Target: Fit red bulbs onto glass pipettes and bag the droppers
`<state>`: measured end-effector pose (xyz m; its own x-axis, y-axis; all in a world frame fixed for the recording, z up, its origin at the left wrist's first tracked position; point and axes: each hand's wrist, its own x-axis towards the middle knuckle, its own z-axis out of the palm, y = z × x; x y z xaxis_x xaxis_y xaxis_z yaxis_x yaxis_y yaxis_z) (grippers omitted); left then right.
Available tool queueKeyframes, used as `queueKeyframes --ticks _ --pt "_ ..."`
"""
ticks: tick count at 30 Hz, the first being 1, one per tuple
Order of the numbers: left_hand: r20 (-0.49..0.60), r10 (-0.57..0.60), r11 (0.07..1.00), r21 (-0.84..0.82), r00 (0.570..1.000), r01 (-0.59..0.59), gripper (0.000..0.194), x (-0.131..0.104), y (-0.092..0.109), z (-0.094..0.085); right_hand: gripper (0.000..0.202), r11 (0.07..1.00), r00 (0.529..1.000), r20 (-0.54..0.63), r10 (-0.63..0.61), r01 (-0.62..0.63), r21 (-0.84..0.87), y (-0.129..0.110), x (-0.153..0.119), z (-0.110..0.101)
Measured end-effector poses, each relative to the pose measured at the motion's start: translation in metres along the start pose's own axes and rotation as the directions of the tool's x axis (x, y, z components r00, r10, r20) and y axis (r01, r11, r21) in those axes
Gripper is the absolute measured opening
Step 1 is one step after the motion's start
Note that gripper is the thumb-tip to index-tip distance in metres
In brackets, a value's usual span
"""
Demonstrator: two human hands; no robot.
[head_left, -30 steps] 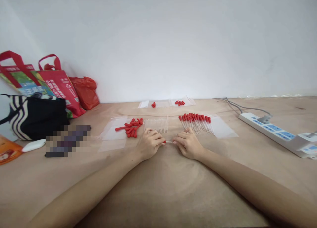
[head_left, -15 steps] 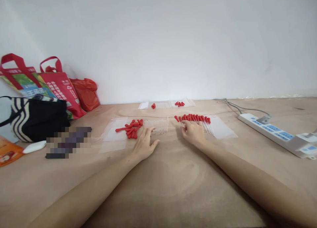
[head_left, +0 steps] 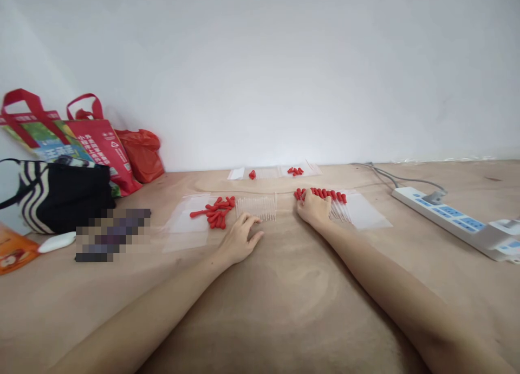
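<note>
My left hand [head_left: 239,239] rests on the table with its fingers apart, just below a row of thin white sticks like cotton swabs [head_left: 262,208]. Left of that row lies a loose pile of small limp red balloons [head_left: 217,211] on a clear plastic sheet. My right hand [head_left: 314,208] is closed, fingers bent down, at the left end of a line of red balloons [head_left: 327,194]. Its fingertips meet the lower part of the end balloon. White sticks [head_left: 340,210] slant out below this line, and my hand hides some of them.
At the back lies a clear bag [head_left: 274,172] with a few red pieces. A power strip [head_left: 450,217] with grey cables stands on the right. On the left are shopping bags [head_left: 103,146], a black striped bag [head_left: 73,195], a white object [head_left: 57,242] and an orange packet [head_left: 18,249].
My right hand has slid slightly left, and the end balloon now sits closer to the line of others. My left hand has drawn back a little from the white sticks.
</note>
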<state>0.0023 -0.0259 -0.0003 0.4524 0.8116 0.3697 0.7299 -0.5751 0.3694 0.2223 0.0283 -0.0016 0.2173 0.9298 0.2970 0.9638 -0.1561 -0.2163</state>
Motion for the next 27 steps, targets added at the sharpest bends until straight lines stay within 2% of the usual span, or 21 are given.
queueKeyframes --ticks 4,7,11,16,18,20,22,25,27 --pt "0.005 0.012 1.0 0.016 1.0 -0.012 0.013 0.0 0.001 0.0 0.025 0.997 0.996 -0.048 -0.079 0.08 0.011 -0.008 -0.004 -0.002" --pt "0.012 0.022 0.999 0.037 1.0 -0.023 0.01 0.002 0.002 -0.001 0.025 0.991 0.994 0.002 -0.109 0.108 0.073 -0.024 -0.004 -0.002" --pt "0.006 0.04 0.999 0.035 0.999 -0.04 0.009 0.002 0.001 -0.001 0.028 0.982 0.988 0.147 -0.04 0.011 0.191 -0.048 0.003 0.0" --pt "0.002 0.046 0.998 0.044 0.999 -0.046 0.01 0.0 0.001 0.002 0.03 0.973 0.98 0.197 0.023 -0.067 0.221 -0.068 0.014 0.006" --pt "-0.041 0.032 0.994 0.102 0.999 -0.028 0.011 0.002 -0.001 0.001 0.03 0.971 0.977 0.211 0.038 -0.086 0.224 -0.07 0.016 0.007" --pt "-0.139 -0.009 0.977 0.209 0.99 0.039 0.014 0.009 -0.006 -0.005 0.03 0.97 0.974 0.222 0.048 -0.099 0.224 -0.071 0.017 0.008" --pt "-0.261 -0.089 0.935 0.311 0.961 0.171 0.018 0.02 -0.016 -0.015 0.028 0.969 0.971 0.231 0.053 -0.107 0.225 -0.071 0.017 0.008" --pt "-0.375 -0.301 0.819 0.37 0.877 0.439 0.027 0.04 -0.037 -0.033 0.026 0.969 0.968 0.243 0.056 -0.112 0.222 -0.071 0.017 0.008" --pt "-0.359 -0.437 0.752 0.357 0.825 0.554 0.032 0.052 -0.052 -0.042 0.026 0.97 0.968 0.247 0.053 -0.109 0.217 -0.071 0.017 0.009"
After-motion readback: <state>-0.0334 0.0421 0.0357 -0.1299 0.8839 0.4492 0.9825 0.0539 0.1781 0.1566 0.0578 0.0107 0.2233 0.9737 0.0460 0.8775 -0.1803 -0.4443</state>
